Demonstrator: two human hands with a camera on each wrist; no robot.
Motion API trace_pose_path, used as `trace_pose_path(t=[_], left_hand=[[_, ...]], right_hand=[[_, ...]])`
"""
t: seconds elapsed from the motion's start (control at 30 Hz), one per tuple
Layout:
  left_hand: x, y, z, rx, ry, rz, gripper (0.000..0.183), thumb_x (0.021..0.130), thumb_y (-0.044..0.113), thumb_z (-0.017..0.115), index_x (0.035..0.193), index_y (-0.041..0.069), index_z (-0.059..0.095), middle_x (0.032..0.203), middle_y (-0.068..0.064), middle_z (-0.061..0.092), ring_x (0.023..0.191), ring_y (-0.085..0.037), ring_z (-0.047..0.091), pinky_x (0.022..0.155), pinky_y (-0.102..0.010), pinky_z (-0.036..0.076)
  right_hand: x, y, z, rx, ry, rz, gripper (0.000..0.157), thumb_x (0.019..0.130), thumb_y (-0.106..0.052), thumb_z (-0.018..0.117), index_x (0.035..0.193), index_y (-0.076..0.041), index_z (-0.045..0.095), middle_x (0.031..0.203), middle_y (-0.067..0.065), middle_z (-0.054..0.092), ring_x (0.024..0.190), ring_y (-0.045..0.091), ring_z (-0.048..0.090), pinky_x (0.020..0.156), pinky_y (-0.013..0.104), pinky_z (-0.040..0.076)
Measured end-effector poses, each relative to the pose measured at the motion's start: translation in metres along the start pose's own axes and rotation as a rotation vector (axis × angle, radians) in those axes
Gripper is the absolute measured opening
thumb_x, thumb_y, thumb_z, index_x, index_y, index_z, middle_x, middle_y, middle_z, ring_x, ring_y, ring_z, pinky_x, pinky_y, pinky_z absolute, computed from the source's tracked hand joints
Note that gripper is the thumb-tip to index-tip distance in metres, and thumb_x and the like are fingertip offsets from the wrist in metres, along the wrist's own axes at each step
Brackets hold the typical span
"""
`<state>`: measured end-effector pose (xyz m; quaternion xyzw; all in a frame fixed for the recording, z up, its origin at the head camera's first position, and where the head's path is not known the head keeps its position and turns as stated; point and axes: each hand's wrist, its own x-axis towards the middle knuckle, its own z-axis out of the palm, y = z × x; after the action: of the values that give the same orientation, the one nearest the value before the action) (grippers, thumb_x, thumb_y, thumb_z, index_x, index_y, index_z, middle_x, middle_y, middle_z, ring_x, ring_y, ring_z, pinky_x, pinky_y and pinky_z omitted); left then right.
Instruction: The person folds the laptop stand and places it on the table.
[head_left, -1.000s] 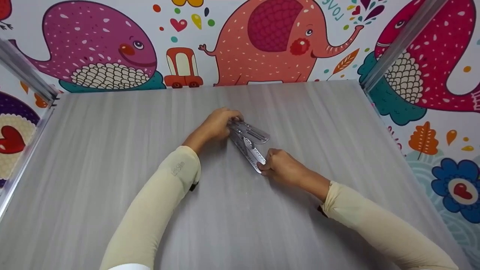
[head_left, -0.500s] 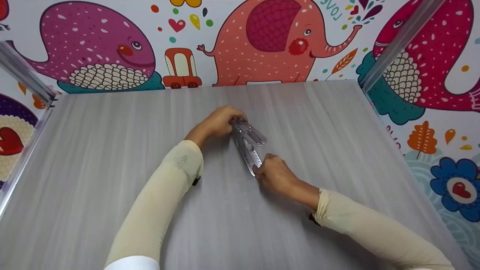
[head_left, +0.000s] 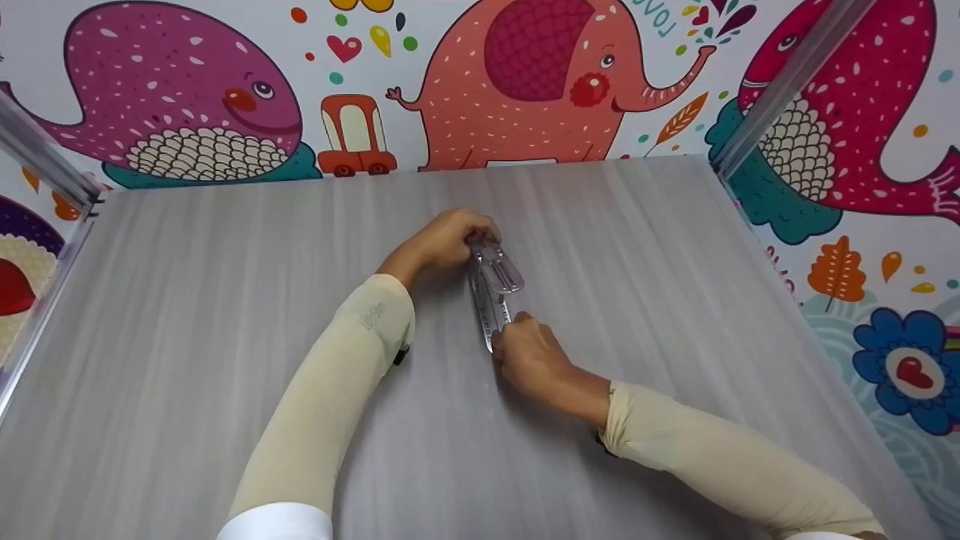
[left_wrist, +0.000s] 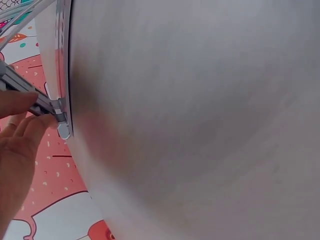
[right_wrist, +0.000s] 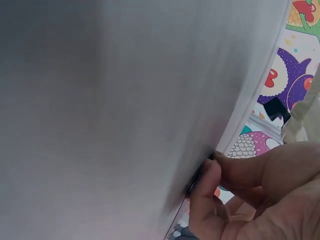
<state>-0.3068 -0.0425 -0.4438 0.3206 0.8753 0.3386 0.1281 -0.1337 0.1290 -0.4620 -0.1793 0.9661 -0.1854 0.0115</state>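
A silver hinged folding stand (head_left: 500, 274) is over the middle of the table in the head view. Its shorter slotted top plate is raised at an angle from a long notched base. My left hand (head_left: 448, 238) grips the hinged far end. At the near end, my right hand (head_left: 531, 356) pinches the base and hides its tip. The left wrist view shows the long bar (left_wrist: 64, 60) and a slanting arm (left_wrist: 25, 86) between thumb and fingers. In the right wrist view, finger and thumb (right_wrist: 207, 182) pinch a dark edge (right_wrist: 196, 181).
The grey wood-grain table (head_left: 187, 337) spreads around both hands. Behind it rises a wall (head_left: 525, 75) with cartoon animals. Metal posts stand at the back left (head_left: 52, 157) and back right (head_left: 780, 97) corners.
My right hand has moved left and slightly nearer, swinging the near end of the stand left, so it points more straight toward me. My left hand keeps its grip, shifting slightly right.
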Motion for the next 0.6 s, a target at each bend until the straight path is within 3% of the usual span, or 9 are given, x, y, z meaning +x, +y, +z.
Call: trace_pose_path(t=[0.1,0.4,0.5,0.6], left_hand=[[0.001,0.000,0.000,-0.007,0.002,-0.001,0.055,0.081,-0.021,0.051,0.114,0.014,0.076,0.110,-0.006,0.069,0.102,-0.023,0.056,0.101,-0.039,0.050],[0.003,0.000,0.003,-0.048,0.032,-0.019,0.053,0.081,-0.022,0.054,0.113,0.013,0.077,0.110,-0.006,0.069,0.101,-0.022,0.057,0.101,-0.038,0.051],[0.000,0.003,0.008,-0.027,0.072,-0.042,0.052,0.083,-0.021,0.055,0.115,0.014,0.076,0.113,-0.006,0.069,0.104,-0.023,0.057,0.103,-0.039,0.050],[-0.006,0.006,0.015,-0.014,0.120,-0.080,0.054,0.083,-0.020,0.054,0.119,0.014,0.076,0.118,-0.008,0.069,0.109,-0.024,0.060,0.106,-0.041,0.049]], right_hand=[[0.001,-0.005,0.001,-0.054,0.007,-0.020,0.027,0.078,0.005,0.066,0.057,-0.011,0.062,0.073,0.016,0.062,0.058,0.031,0.062,0.049,0.048,0.052],[0.001,-0.014,0.003,-0.168,0.025,-0.005,0.016,0.081,0.003,0.067,0.066,-0.003,0.067,0.073,0.018,0.062,0.061,0.039,0.067,0.052,0.050,0.054],[0.002,-0.010,0.001,-0.151,0.020,-0.044,0.014,0.082,-0.001,0.071,0.068,-0.005,0.069,0.073,0.018,0.063,0.063,0.039,0.067,0.053,0.051,0.054],[0.004,-0.001,-0.004,-0.065,-0.011,-0.120,0.011,0.080,-0.006,0.078,0.071,-0.009,0.073,0.072,0.014,0.064,0.066,0.033,0.063,0.055,0.048,0.052]])
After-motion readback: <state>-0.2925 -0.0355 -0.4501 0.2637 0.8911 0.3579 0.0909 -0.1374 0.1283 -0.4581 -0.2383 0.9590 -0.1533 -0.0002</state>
